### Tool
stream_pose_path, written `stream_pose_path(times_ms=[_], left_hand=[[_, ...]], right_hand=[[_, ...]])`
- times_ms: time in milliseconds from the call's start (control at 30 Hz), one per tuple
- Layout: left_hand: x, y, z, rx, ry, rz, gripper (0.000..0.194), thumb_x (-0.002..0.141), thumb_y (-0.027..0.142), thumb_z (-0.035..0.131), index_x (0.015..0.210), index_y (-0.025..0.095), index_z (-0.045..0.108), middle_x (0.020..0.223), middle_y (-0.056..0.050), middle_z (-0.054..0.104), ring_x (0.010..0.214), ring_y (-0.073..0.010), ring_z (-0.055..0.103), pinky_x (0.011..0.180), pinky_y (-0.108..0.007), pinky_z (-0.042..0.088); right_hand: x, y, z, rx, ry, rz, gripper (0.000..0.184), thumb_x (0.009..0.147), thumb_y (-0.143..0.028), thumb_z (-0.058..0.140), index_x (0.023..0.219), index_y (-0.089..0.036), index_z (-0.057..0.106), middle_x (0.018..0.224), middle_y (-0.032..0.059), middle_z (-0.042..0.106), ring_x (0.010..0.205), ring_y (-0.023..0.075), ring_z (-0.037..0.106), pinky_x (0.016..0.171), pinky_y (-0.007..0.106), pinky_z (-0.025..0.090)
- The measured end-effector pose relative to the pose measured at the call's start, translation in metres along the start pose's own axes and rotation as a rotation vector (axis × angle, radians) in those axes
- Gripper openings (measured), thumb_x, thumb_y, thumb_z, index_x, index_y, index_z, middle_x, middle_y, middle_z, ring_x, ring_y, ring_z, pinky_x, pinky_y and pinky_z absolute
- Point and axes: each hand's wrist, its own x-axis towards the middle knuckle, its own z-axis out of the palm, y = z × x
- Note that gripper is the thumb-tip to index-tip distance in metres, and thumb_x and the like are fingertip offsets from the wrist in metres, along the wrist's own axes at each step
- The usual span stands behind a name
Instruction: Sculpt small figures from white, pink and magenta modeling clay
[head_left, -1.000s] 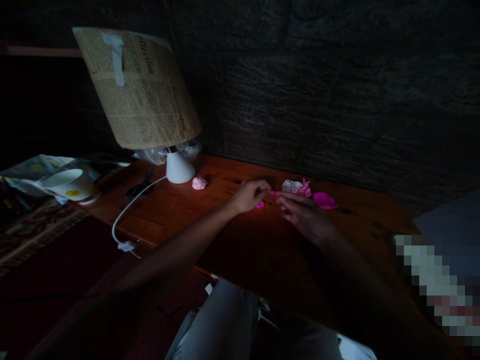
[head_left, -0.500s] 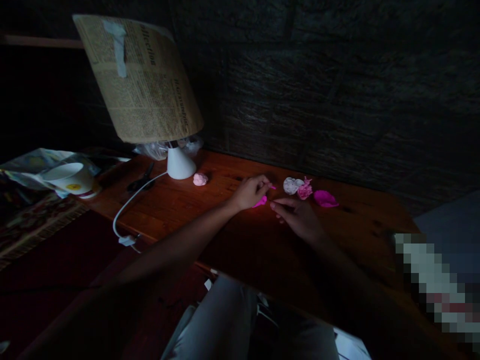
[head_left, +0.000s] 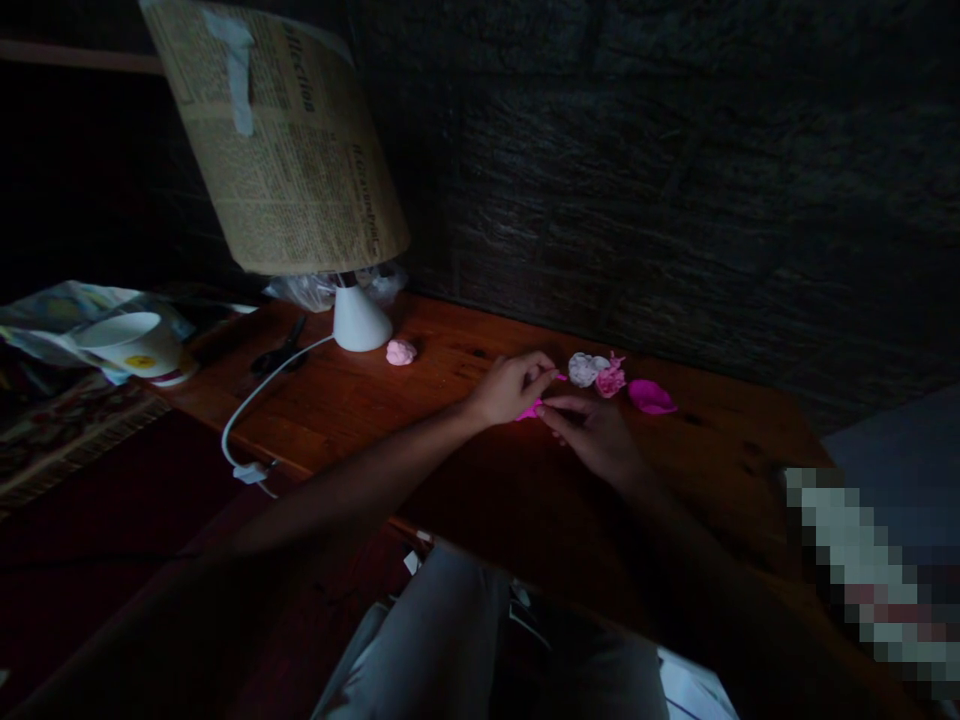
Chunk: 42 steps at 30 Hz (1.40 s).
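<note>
The left hand [head_left: 514,390] has its grip pressed together at thumb and forefinger, pinching a small pink bit [head_left: 562,377] whose end sticks out just past the fingertips, on the side toward the wall and the right. Below that grip, a bright pink piece [head_left: 530,411] shows between the two hands, partly hidden under the left one. The right hand [head_left: 596,432] comes in from the other side, thumb and forefinger drawn close together, with the tips at the right end of the bright pink piece; whether this grip clamps its edge or only touches it, I cannot tell in the dim light. Just beyond the small pink bit, on the counter [head_left: 442,350], lie a white lump [head_left: 583,370] and a crumpled pink piece [head_left: 611,377] side by side, with a flat magenta piece [head_left: 651,397] to their right. A pale pink lump [head_left: 401,352] lies well apart from both hands, beside the base of the lamp [head_left: 361,322].
</note>
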Motion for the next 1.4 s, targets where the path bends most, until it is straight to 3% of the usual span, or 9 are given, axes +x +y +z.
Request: stream_pose_path(times_ms=[267,400,533,600,700,933,1100,1400], left_hand=[[0.000,-0.004,0.005,0.058,-0.037,0.027,0.020,0.096,0.027,0.051,0.090,0.014,0.065,0.071,-0.001,0.066,0.062,-0.0104,0.057,0.062,-0.024,0.040],[0.001,-0.001,0.007,0.053,0.001,0.008,0.021,0.095,0.029,0.052,0.088,0.015,0.066,0.072,-0.001,0.068,0.063,-0.0103,0.059,0.064,-0.023,0.041],[0.001,-0.002,0.004,-0.054,-0.075,-0.022,0.021,0.095,0.030,0.052,0.089,0.014,0.065,0.062,0.002,0.062,0.053,-0.0087,0.053,0.055,-0.021,0.038],[0.001,-0.005,0.000,-0.069,-0.064,-0.028,0.022,0.095,0.030,0.051,0.090,0.013,0.065,0.059,0.003,0.060,0.051,-0.0084,0.051,0.053,-0.020,0.036],[0.004,-0.012,-0.009,0.038,0.024,-0.016,0.024,0.095,0.030,0.052,0.089,0.013,0.067,0.062,0.001,0.063,0.055,-0.0091,0.054,0.057,-0.021,0.038],[0.006,-0.022,-0.023,0.364,-0.064,-0.008,0.023,0.094,0.033,0.056,0.085,0.018,0.071,0.075,-0.003,0.072,0.069,-0.0149,0.063,0.067,-0.026,0.043],[0.005,-0.022,-0.019,0.346,0.018,0.098,0.017,0.093,0.027,0.059,0.087,0.017,0.071,0.088,-0.006,0.074,0.087,-0.0182,0.066,0.081,-0.030,0.047],[0.004,-0.016,-0.017,0.211,0.051,0.159,0.019,0.094,0.029,0.058,0.091,0.017,0.072,0.088,-0.005,0.074,0.085,-0.0164,0.066,0.081,-0.030,0.048]], right_hand=[[0.001,0.003,0.005,-0.173,0.135,-0.165,0.017,0.077,-0.024,0.062,0.082,-0.023,0.078,0.085,0.0040,0.080,0.077,0.0208,0.072,0.074,0.033,0.052],[0.005,0.001,0.005,-0.210,0.194,-0.118,0.014,0.076,-0.026,0.064,0.079,-0.024,0.077,0.082,0.0030,0.079,0.071,0.0204,0.071,0.072,0.033,0.053],[0.009,0.004,-0.004,-0.212,0.235,-0.001,0.016,0.078,-0.027,0.060,0.074,-0.023,0.076,0.070,0.0029,0.075,0.067,0.0209,0.070,0.067,0.033,0.052],[0.008,0.007,-0.008,-0.111,0.194,0.054,0.016,0.077,-0.028,0.060,0.076,-0.021,0.075,0.063,0.0021,0.071,0.060,0.0193,0.067,0.060,0.031,0.050],[0.006,0.011,-0.006,0.045,0.115,0.021,0.017,0.074,-0.031,0.063,0.083,-0.021,0.074,0.066,0.0008,0.071,0.054,0.0152,0.063,0.054,0.028,0.048],[0.004,0.004,0.000,0.175,-0.012,0.014,0.021,0.075,-0.039,0.068,0.083,-0.021,0.074,0.069,0.0005,0.070,0.055,0.0127,0.060,0.053,0.026,0.048],[0.003,0.000,-0.008,0.199,-0.074,0.043,0.029,0.074,-0.048,0.074,0.080,-0.019,0.075,0.067,0.0009,0.071,0.057,0.0136,0.062,0.058,0.028,0.051],[0.004,0.004,-0.012,0.267,-0.130,0.068,0.029,0.069,-0.038,0.080,0.092,-0.023,0.079,0.091,0.0040,0.079,0.076,0.0190,0.071,0.078,0.036,0.057]])
